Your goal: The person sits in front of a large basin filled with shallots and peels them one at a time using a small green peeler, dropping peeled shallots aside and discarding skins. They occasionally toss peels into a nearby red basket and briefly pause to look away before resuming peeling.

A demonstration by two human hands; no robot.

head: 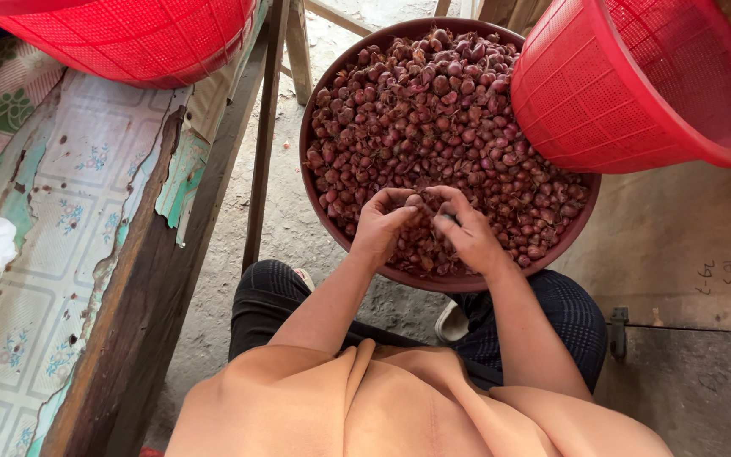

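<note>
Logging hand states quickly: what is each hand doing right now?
Left hand: closed, pinching a small reddish-purple shallot over the round dark-red basin.
Right hand: fingers curled at the same shallot; grip cannot be told.

Papery, faintly glossy skins are seen on the shallots (433,93); the red baskets (628,85) are perforated, shiny plastic; the worktop (52,254) is covered in cracked, peeling patterned vinyl over rough wood.

Soft, even daylight, bright without harsh glare. Shadows are faint: a dim patch on the ground under the bowl (319,182) and beside the bench (86,254). Focus is sharp throughout, with no motion blur. The wide lens bends straight edges near the corners.
</note>
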